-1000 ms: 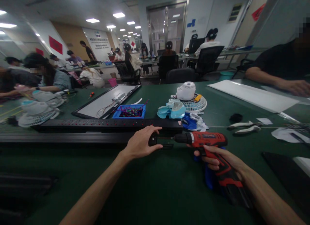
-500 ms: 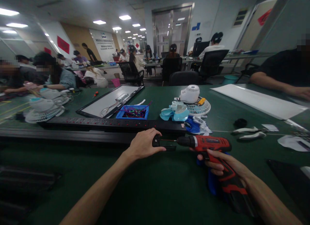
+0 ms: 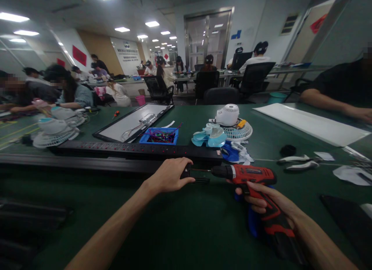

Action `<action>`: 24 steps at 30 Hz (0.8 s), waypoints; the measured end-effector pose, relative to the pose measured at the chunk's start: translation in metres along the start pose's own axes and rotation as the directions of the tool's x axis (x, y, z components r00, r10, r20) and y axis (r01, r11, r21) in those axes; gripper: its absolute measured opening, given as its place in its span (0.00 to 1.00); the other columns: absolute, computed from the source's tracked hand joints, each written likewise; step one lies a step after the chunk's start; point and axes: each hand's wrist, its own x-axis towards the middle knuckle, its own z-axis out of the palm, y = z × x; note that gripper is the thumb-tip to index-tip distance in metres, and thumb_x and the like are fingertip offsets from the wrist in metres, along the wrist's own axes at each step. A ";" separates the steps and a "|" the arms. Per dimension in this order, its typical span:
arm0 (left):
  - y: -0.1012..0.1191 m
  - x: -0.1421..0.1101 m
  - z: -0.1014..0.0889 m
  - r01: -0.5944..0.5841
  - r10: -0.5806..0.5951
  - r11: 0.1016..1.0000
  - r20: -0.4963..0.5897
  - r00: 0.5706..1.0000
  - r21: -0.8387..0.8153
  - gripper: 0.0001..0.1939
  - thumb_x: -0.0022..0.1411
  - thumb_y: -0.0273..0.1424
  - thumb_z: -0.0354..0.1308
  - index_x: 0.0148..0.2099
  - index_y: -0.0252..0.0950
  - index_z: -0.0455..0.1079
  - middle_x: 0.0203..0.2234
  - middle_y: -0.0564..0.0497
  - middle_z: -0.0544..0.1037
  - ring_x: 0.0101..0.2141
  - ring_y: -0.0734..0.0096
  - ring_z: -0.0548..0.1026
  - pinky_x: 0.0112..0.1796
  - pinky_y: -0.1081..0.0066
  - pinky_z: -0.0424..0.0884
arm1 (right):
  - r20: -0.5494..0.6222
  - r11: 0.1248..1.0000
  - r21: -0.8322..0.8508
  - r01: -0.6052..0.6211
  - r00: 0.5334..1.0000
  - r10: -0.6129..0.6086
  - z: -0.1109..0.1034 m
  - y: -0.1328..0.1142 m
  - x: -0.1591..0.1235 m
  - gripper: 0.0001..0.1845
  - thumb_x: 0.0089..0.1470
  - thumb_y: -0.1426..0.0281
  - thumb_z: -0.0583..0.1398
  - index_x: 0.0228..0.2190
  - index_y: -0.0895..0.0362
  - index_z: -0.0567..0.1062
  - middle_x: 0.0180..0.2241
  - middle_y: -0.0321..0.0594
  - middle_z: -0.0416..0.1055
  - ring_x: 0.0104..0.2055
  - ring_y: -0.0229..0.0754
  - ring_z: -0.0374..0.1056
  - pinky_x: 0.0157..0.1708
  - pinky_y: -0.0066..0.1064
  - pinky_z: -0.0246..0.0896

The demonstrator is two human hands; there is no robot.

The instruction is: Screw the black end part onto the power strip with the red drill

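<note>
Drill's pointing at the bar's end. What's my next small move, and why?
I'd probably press the drill gently and straight toward the bar: the right hand grips it, its bit points at the bar's end, and the left hand is wrapped around that end. I can't tell whether the tip is seated.

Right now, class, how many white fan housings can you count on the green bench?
3. One housing stands beyond the red drill in the right hand; a nearer one and a farther one sit toward the picture's left. More may be hidden behind.
</note>
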 end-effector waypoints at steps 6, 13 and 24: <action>0.005 -0.004 0.006 0.013 -0.011 0.999 -0.039 0.999 0.042 0.27 0.70 0.42 0.61 0.65 0.38 0.62 0.55 0.43 0.76 0.53 0.53 0.76 0.54 0.55 0.71 | 0.017 1.000 0.019 -0.001 1.000 0.000 0.002 0.001 -0.001 0.19 0.53 0.70 0.74 0.45 0.64 0.82 0.37 0.47 0.82 0.17 0.25 0.62 0.17 0.18 0.64; 0.005 0.004 0.010 0.017 -0.020 0.999 -0.093 0.995 -0.031 0.29 0.62 0.54 0.67 0.55 0.40 0.69 0.50 0.47 0.79 0.49 0.55 0.78 0.51 0.57 0.73 | 0.031 1.000 0.016 0.015 0.999 -0.016 0.003 0.001 0.001 0.15 0.55 0.71 0.72 0.44 0.64 0.83 0.36 0.47 0.82 0.17 0.25 0.61 0.16 0.18 0.64; 0.004 0.005 0.013 0.068 -0.069 0.998 -0.097 0.993 -0.016 0.30 0.64 0.52 0.67 0.55 0.35 0.68 0.46 0.44 0.80 0.44 0.52 0.80 0.46 0.56 0.75 | 0.030 1.000 0.006 0.020 0.999 -0.020 0.001 0.000 0.001 0.15 0.56 0.71 0.72 0.45 0.63 0.83 0.37 0.47 0.82 0.17 0.25 0.61 0.17 0.18 0.64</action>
